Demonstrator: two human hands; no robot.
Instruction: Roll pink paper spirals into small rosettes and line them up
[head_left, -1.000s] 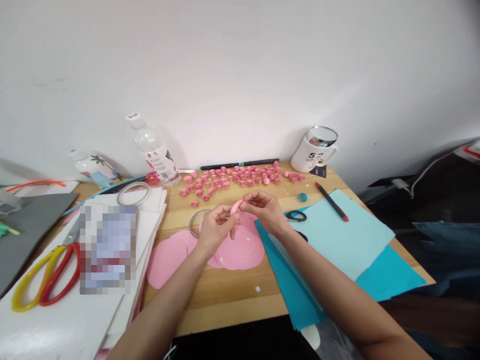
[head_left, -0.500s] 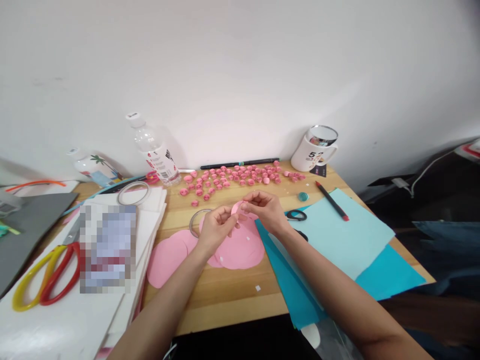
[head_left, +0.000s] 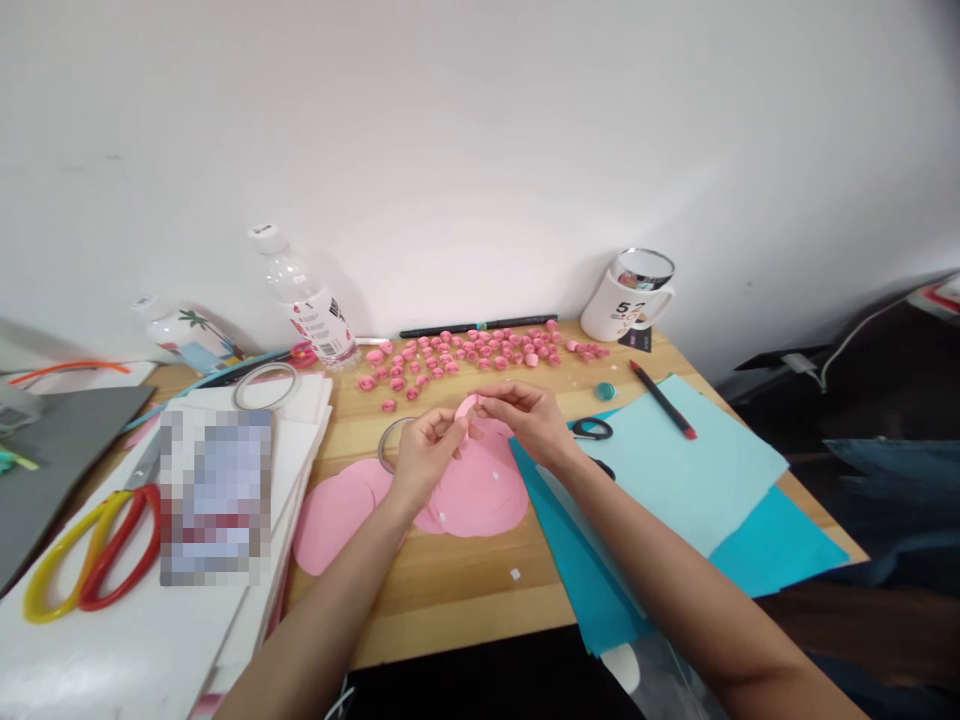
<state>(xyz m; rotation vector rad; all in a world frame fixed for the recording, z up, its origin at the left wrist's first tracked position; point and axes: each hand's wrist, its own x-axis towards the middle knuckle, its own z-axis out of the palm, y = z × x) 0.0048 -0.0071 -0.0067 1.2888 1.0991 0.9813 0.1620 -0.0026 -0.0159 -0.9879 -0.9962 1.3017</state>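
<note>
Looks like paper-craft workplace; home or office, cannot tell. Wooden desk [head_left: 465,600] stands with far edge against plain white wall [head_left: 465,150]. Pink paper curls [head_left: 490,350] lie along far edge, pink paper discs [head_left: 484,495] nearer front edge, blue sheets [head_left: 675,480] at right edge, scissors [head_left: 155,530] on paper stack [head_left: 75,660] at left. Mug [head_left: 622,308] near far right corner.

A wooden table [head_left: 450,600] stands against a faintly smudged white wall [head_left: 465,170].

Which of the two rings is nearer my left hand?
The ring by the pink paper circles, partly hidden by your left hand; the other ring lies farther left, atop white papers.
</note>
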